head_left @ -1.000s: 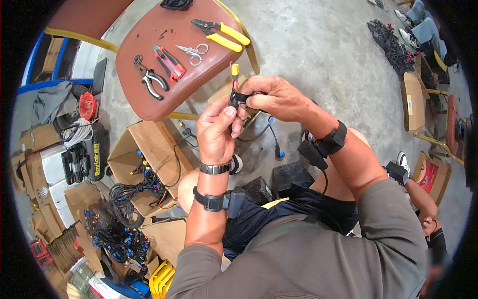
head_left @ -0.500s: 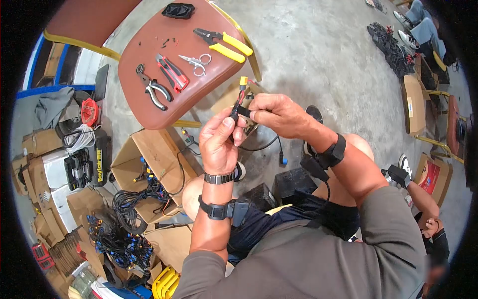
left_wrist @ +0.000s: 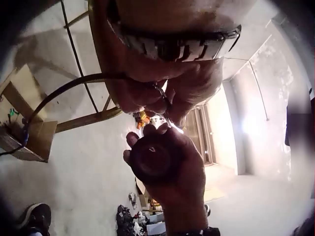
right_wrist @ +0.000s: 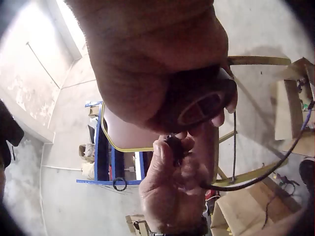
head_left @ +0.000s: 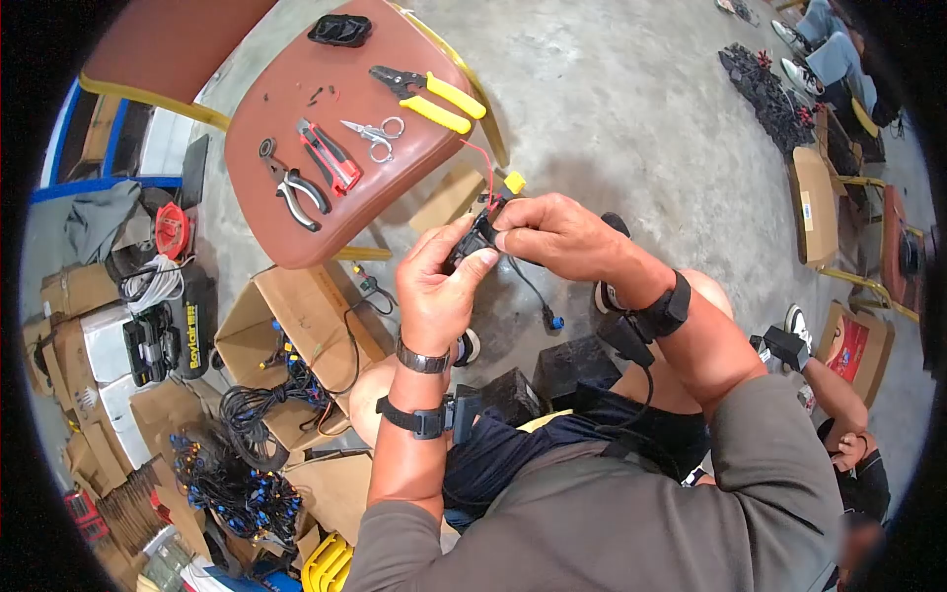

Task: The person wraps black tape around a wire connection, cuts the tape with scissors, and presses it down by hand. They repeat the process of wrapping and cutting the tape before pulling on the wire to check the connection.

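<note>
In the head view my left hand [head_left: 434, 286] pinches a black cable, its thumb and fingers close around a dark section near the cable's end. Beyond them stick out a yellow connector [head_left: 514, 183] and a loose red wire [head_left: 482, 148]. My right hand [head_left: 562, 232] meets that same section from the right, fingers curled. A roll of black electrical tape [right_wrist: 228, 91] sits in the right hand's grip, shown by the right wrist view. From the left hand the cable [right_wrist: 246, 187] trails off in a curve.
On the brown chair seat [head_left: 370, 197] lie pliers [head_left: 296, 197], a red utility knife [head_left: 330, 160], scissors [head_left: 375, 136] and yellow-handled wire strippers [head_left: 426, 97]. A cardboard box [head_left: 296, 306] with cables stands below left, beside a pile of cables [head_left: 237, 493].
Earlier a strip of tape stretched between the hands; now the right hand is in close to the cable. The yellow connector has tilted over to the right.
</note>
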`<action>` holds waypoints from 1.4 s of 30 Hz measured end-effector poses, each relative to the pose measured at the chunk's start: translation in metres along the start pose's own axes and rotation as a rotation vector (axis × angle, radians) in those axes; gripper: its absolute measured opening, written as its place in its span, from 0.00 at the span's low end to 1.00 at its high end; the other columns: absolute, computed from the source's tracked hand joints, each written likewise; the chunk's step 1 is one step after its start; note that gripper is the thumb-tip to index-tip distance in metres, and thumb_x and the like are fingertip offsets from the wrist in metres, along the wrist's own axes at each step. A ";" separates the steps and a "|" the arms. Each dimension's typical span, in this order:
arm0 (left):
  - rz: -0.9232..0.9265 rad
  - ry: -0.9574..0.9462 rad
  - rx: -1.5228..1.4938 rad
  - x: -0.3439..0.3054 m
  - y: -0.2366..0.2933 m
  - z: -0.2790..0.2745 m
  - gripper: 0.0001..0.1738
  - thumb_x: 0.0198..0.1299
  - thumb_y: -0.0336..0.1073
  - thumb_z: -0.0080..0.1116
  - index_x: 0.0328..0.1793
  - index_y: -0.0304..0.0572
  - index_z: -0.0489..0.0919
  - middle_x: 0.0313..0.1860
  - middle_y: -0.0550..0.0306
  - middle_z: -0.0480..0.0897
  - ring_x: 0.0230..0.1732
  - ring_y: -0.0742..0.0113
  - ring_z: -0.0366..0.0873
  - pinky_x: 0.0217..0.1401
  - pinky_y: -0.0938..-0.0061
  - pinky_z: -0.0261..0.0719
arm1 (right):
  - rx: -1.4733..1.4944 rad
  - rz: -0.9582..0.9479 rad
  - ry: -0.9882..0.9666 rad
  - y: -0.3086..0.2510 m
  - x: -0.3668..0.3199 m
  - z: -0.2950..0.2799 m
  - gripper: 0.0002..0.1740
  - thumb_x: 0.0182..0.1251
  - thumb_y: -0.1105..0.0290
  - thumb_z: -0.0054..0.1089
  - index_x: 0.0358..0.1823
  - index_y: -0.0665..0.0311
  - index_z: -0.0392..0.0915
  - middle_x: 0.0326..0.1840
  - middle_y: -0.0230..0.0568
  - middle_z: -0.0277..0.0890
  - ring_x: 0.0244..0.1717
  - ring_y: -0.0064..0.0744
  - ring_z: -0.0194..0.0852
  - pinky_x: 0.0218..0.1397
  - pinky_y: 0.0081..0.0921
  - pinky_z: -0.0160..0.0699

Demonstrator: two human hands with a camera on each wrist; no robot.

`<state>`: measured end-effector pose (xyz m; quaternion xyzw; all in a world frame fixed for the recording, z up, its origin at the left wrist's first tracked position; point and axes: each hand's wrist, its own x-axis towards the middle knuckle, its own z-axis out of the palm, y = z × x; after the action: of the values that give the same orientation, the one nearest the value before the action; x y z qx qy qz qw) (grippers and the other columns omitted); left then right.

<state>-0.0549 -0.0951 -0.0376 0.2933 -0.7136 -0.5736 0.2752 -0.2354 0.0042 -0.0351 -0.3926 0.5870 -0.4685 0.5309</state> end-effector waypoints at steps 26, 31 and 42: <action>0.039 -0.220 0.821 -0.009 0.000 0.007 0.15 0.51 0.32 0.70 0.47 0.43 0.83 0.40 0.50 0.84 0.43 0.43 0.84 0.43 0.53 0.81 | -0.072 0.066 -0.280 -0.022 0.001 -0.019 0.37 0.57 0.63 0.79 0.65 0.70 0.72 0.40 0.36 0.82 0.44 0.24 0.78 0.46 0.26 0.80; 0.037 -0.351 0.735 -0.013 0.006 0.007 0.19 0.49 0.33 0.72 0.49 0.44 0.83 0.40 0.48 0.86 0.43 0.44 0.85 0.44 0.54 0.81 | -0.540 -0.006 -0.244 -0.039 0.002 -0.037 0.41 0.51 0.50 0.83 0.59 0.72 0.78 0.36 0.40 0.84 0.38 0.28 0.80 0.41 0.28 0.78; -0.274 -0.453 0.299 -0.015 0.024 0.008 0.19 0.45 0.23 0.74 0.41 0.38 0.77 0.34 0.59 0.83 0.35 0.70 0.78 0.43 0.72 0.78 | -0.233 0.055 -0.270 -0.014 0.013 -0.049 0.29 0.57 0.52 0.79 0.46 0.71 0.82 0.35 0.37 0.83 0.36 0.26 0.79 0.40 0.27 0.77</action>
<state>-0.0528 -0.0749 -0.0163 0.2886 -0.7873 -0.5446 -0.0171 -0.2860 -0.0054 -0.0247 -0.4947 0.5711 -0.3255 0.5685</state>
